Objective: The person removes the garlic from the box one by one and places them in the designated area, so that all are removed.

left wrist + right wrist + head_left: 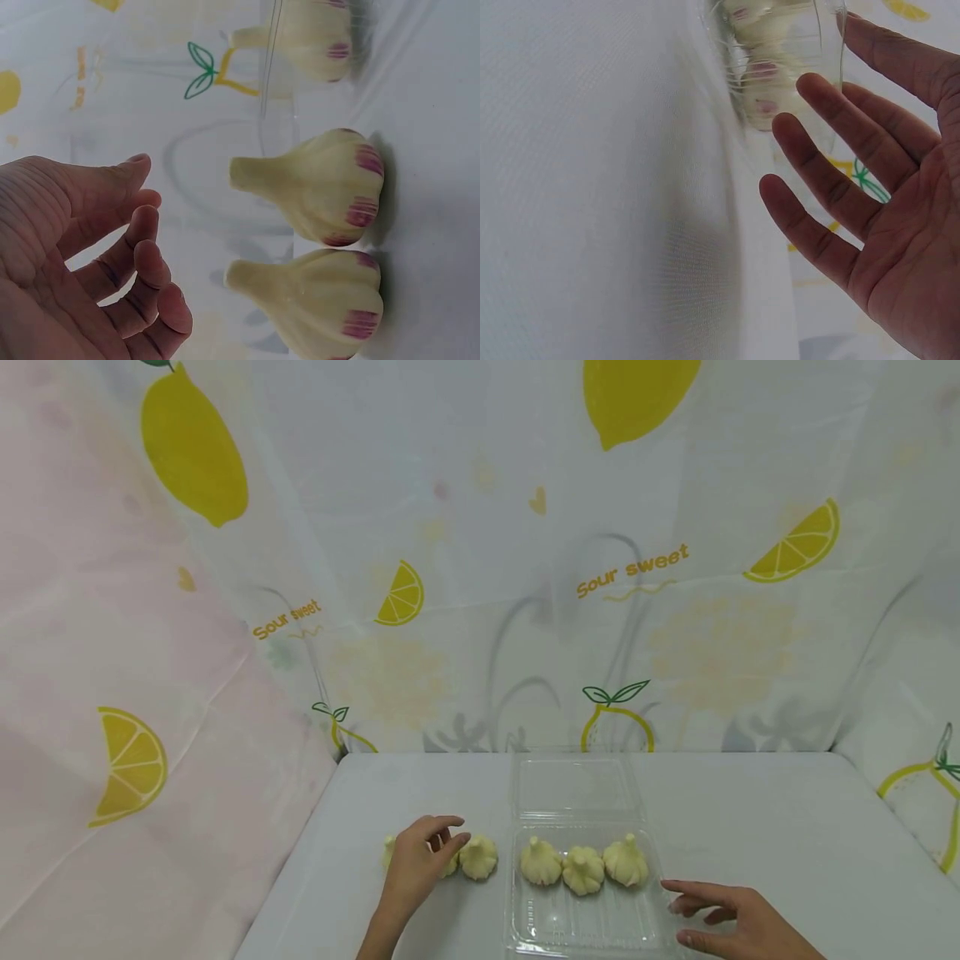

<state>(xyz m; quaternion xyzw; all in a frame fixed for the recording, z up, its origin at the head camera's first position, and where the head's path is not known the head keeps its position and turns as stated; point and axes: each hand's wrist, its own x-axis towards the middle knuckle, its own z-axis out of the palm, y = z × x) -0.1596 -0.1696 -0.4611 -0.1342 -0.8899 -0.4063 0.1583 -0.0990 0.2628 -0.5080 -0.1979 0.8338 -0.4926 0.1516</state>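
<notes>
Three garlic bulbs point(582, 870) sit in a row in the clear plastic clamshell box point(555, 931), whose lid point(577, 785) is folded back. To the left of the box, more garlic bulbs point(478, 858) stand on the table, partly covered by my left hand point(416, 864). In the left wrist view that hand's fingers are loosely bent with nothing between them, close to two bulbs with purple marks point(330, 187). My right hand point(738, 922) is at the right side of the box, fingers spread and holding nothing; in the right wrist view its fingertips point(810, 86) overlap the box wall.
A white table point(765, 827) carries everything. Behind it and at both sides hangs a cloth point(465, 543) printed with lemons, its lower edge meeting the table's back edge.
</notes>
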